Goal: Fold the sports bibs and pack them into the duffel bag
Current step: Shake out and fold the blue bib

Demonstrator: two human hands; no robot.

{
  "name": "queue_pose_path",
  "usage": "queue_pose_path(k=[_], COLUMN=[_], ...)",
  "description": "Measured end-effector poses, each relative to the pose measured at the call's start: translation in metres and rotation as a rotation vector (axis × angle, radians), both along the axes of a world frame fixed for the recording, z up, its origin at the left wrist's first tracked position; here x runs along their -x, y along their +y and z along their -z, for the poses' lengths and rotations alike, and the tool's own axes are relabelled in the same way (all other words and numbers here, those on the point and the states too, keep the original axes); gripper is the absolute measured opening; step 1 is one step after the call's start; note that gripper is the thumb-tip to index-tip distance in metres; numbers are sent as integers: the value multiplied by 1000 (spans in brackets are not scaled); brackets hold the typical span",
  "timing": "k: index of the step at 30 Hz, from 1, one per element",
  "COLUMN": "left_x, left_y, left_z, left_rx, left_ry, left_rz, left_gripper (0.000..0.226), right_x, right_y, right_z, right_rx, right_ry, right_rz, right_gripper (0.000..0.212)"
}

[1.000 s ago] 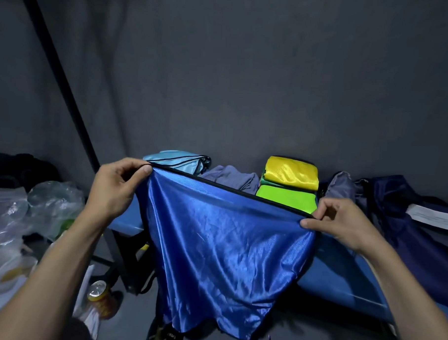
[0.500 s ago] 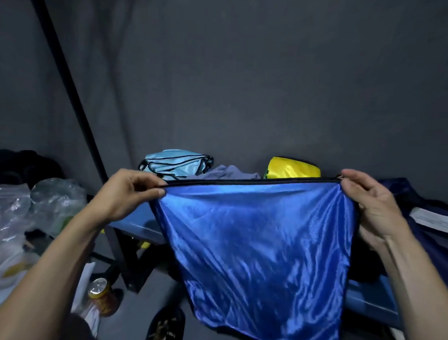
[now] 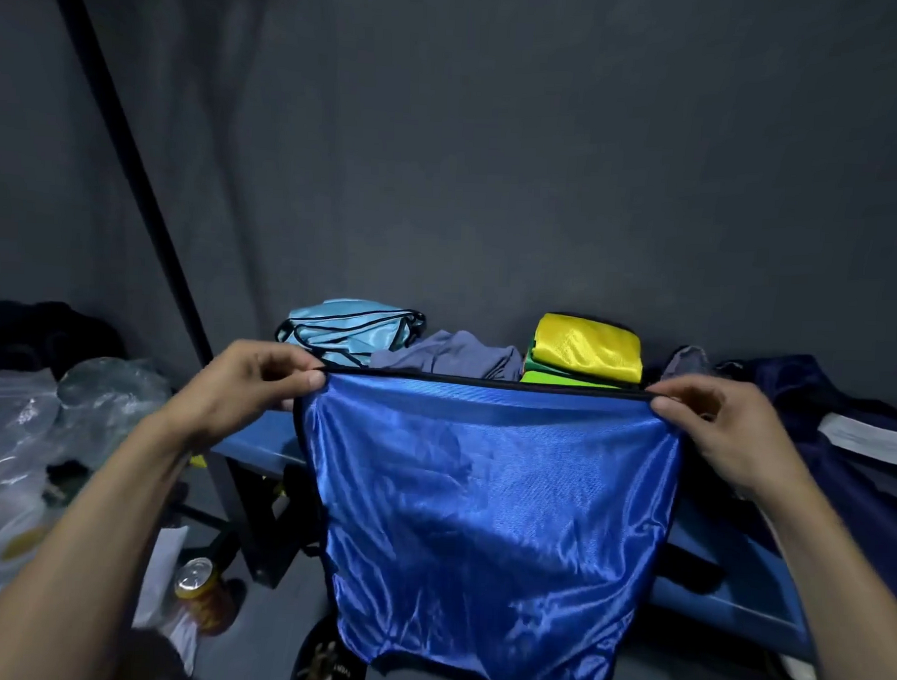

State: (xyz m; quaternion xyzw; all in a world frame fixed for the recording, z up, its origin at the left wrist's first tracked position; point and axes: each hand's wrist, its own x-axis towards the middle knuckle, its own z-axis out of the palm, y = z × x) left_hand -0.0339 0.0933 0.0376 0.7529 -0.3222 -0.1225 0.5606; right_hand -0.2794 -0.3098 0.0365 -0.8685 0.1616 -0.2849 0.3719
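A shiny blue bib (image 3: 485, 500) with black trim hangs flat in the air in front of me, its top edge stretched level. My left hand (image 3: 249, 387) pinches its top left corner and my right hand (image 3: 715, 428) pinches its top right corner. Behind it, on a blue bench (image 3: 257, 444), lie a crumpled light blue bib (image 3: 344, 327), a grey-blue one (image 3: 451, 352), and a folded stack with a yellow bib (image 3: 587, 346) on a green bib (image 3: 563, 379). A dark navy duffel bag (image 3: 814, 397) sits at the right end of the bench.
Clear plastic bags (image 3: 36, 424) lie at the left. A drink can (image 3: 197, 583) stands on the floor by the bench's black leg (image 3: 253, 526). A black pole (image 3: 130, 156) slants up the grey wall. Dark clothing (image 3: 41, 332) lies far left.
The bib's top edge went from slanted down to the right to level. My right hand rose, spread outward and settled; my left hand lowered slightly. The bib now hangs wider and flatter.
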Motion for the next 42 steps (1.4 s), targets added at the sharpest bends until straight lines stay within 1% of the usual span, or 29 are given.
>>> queue_pose_path(k=[1, 2, 3, 6, 9, 11, 12, 13, 14, 15, 16, 17, 18, 19, 20, 21, 23, 27, 29, 32, 33, 37, 39, 41, 42], left_x=[0, 0, 1, 1, -3, -8, -10, -11, -9, -6, 2, 12, 25, 43, 62, 80, 100, 100, 98, 100, 101, 103, 102, 100, 100], left_y=[3, 7, 10, 17, 17, 13, 10, 6, 0, -7, -16, -28, -44, -60, -76, -90, -110, -119, -118, -121, -122, -122, -122, -121, -121], left_z=[0, -1, -1, -2, -1, -4, -5, -6, -8, -8, -9, -9, -7, -8, -9, -10, -8, -7, -8, -6, -6, -6, -6, -7, -8], left_rx=[27, 42, 54, 22, 122, 199, 213, 203, 164, 108, 51, 12, -8, -4, 3, 14, 37, 107, 89, 63, 64, 83, 74, 57, 58], left_ry=[69, 119, 159, 267, 345, 390, 405, 412, 400, 378, 356, 344, 353, 370, 390, 405, 406, 386, 361, 371, 374, 407, 418, 444, 482], left_rz=[59, 114, 165, 315, 254, 156, 92, 21, -69, -157, -211, -220, -184, -123, -49, 19, 68, -48, -89, -71, -65, -61, -78, -64, -46], left_gripper=[36, 52, 59, 61, 60, 68, 72, 66, 47, 21, 5, 15, 17, 15, 11, 7, 4, 5, 5, 5, 4, 13, 11, 6, 9], right_x=[2, 4, 7, 11, 10, 7, 5, 2, -1, -5, -11, -18, -26, -33, -40, -45, -52, -52, -52, -54, -55, -56, -56, -55, -54], right_y=[0, -1, -1, -2, -1, 1, 1, 3, 5, 8, 15, 25, 39, 59, 80, 102, 133, 146, 148, 150, 151, 153, 154, 155, 155], right_z=[-2, -3, -6, -7, -5, -5, -4, -4, -2, 1, 2, 4, 4, 3, 3, 2, 6, 7, 5, 5, 5, 8, 7, 7, 8], right_rx=[-25, -56, -99, -279, -546, -749, -804, -826, -826, -837, -848, -866, -888, -903, -901, -892, -877, -891, -887, -861, -845, -797, -773, -714, -653], right_ry=[9, 14, 22, 47, 8, -27, -21, 11, 36, 51, 62, 68, 66, 67, 76, 79, 47, -46, -63, -86, -86, -112, -111, -103, -104], right_rz=[7, 6, 0, -38, -74, -134, -162, -172, -169, -147, -123, -101, -101, -121, -153, -185, -199, -122, -106, -63, -46, -26, -45, -75, -78], right_gripper=[12, 8, 4, 4, 3, 6, 16, 32, 48, 61, 65, 58, 43, 25, 11, 4, 5, 7, 8, 11, 12, 12, 15, 20, 23])
